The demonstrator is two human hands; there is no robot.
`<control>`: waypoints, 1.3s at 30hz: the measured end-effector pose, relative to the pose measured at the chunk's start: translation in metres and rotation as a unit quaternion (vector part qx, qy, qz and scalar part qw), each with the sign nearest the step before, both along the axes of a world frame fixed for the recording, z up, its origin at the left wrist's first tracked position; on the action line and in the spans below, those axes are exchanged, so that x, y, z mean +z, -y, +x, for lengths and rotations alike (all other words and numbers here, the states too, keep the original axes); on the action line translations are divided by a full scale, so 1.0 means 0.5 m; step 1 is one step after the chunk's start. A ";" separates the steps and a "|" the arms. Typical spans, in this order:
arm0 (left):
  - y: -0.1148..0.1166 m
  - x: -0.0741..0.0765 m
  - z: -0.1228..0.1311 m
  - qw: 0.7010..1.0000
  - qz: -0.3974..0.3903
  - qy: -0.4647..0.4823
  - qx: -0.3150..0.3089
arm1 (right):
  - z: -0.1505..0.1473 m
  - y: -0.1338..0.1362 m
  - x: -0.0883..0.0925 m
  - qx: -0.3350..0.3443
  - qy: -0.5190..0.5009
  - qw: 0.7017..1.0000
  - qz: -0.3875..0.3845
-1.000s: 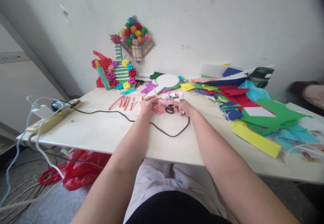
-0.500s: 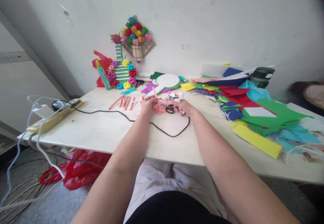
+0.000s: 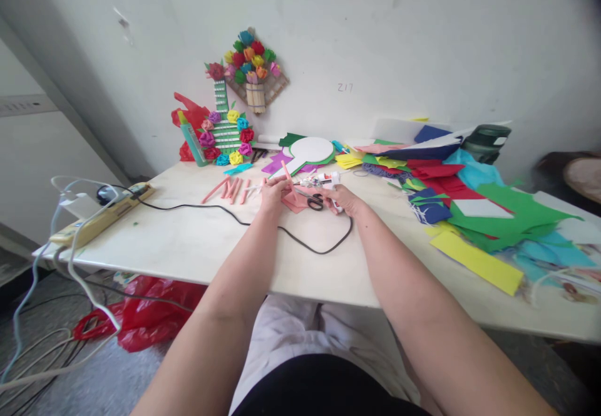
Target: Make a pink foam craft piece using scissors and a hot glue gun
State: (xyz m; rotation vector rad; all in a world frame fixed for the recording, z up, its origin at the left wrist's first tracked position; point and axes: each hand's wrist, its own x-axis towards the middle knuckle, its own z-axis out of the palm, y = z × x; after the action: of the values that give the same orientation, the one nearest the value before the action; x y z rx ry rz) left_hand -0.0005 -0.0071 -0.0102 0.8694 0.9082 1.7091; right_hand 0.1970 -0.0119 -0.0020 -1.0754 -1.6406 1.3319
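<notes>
My left hand (image 3: 273,193) is closed on a thin pink paper roll (image 3: 287,176) that sticks up from its fingers. My right hand (image 3: 344,198) grips a white glue gun (image 3: 325,181), whose nozzle points left toward the roll. Below both hands a folded piece of pink paper (image 3: 295,201) lies on the white table (image 3: 197,240), with black-handled scissors (image 3: 313,200) on top of it. Several more pink rolls (image 3: 228,189) lie to the left of my left hand. The glue gun's black cord (image 3: 300,246) loops across the table in front of my hands.
A heap of coloured foam sheets (image 3: 474,203) covers the table's right side. Paper-flower craft pieces (image 3: 225,134) stand at the back by the wall, another hangs above (image 3: 253,68). A power strip (image 3: 98,215) with cables sits at the left edge. A red bag (image 3: 141,316) lies on the floor.
</notes>
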 end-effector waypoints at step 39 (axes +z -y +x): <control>0.000 -0.001 -0.002 0.989 -0.023 0.072 -0.123 | 0.009 0.009 0.010 0.025 -0.117 0.991 -0.059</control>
State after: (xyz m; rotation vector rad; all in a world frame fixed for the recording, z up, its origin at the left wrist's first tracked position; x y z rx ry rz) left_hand -0.0014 -0.0069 -0.0105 0.7817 0.7084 1.5108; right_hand 0.2017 -0.0165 0.0030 -0.9118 -1.4391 1.5425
